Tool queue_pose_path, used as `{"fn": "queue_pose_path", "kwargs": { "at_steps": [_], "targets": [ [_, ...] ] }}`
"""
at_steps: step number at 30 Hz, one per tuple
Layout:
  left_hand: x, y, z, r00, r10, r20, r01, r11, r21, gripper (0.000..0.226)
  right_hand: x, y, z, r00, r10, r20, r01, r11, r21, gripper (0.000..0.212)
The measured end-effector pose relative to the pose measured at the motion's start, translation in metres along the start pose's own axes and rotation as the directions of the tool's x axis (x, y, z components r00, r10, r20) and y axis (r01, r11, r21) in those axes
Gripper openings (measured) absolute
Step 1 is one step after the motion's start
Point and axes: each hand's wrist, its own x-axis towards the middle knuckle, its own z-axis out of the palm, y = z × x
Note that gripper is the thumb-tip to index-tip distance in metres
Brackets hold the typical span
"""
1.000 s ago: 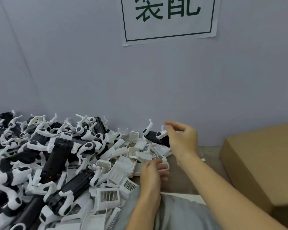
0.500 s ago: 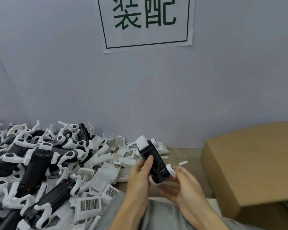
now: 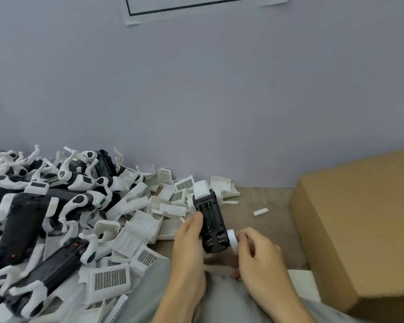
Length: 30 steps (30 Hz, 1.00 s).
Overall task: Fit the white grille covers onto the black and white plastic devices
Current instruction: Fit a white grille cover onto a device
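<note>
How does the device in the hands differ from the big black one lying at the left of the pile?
The held device is lifted, gripped by the left hand and right hand; the pile device lies untouched. The held one shows open slots; the pile one shows a smooth back. Both are black with white parts.

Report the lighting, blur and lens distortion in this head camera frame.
Head view: soft even light, faint shadows, no glare. Wide-angle bending curves the cardboard box edge. The left hand and right hand are slightly soft; the held black device is sharp enough to show battery slots. The wall sign is cropped.
</note>
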Motion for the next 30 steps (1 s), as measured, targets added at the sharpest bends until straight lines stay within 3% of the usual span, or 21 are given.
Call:
{"fn": "queue_pose_path", "kwargs": {
  "at_steps": [5,9,13,19,23,26,30],
  "targets": [
    [0.019,0.003,-0.002,0.997,0.066,0.047,-0.066,0.998,0.003,0.027,-0.003,-0.001,0.001,0.999,-0.023,0.042,0.023,1.0,-0.002,0.019],
    [0.012,-0.004,-0.001,0.996,0.073,0.044,-0.072,0.997,-0.003,0.023,-0.007,-0.001,0.003,0.995,-0.099,0.031,0.103,0.981,-0.167,0.008],
    [0.0,-0.01,-0.002,0.995,0.101,0.002,-0.1,0.994,-0.043,0.028,-0.007,-0.004,0.004,0.989,-0.146,0.02,0.147,0.971,-0.191,0.023],
    [-0.023,-0.019,-0.001,0.971,0.228,-0.073,-0.227,0.974,0.023,0.026,-0.008,-0.006,-0.007,0.966,-0.2,0.161,0.221,0.967,-0.123,0.031],
    [-0.022,-0.018,-0.001,0.974,0.212,-0.082,-0.21,0.977,0.026,0.024,0.008,-0.008,-0.006,0.97,-0.101,0.22,0.149,0.965,-0.216,0.029],
    [-0.014,-0.013,0.001,0.981,0.189,-0.052,-0.187,0.982,0.042,0.019,0.03,-0.01,-0.003,0.99,0.003,0.138,0.055,0.908,-0.414,0.024],
    [0.001,-0.007,0.002,0.989,0.148,-0.006,-0.148,0.989,0.016,0.017,0.028,-0.007,0.008,0.998,-0.052,0.019,0.054,0.98,-0.194,0.028]
  ]
}}
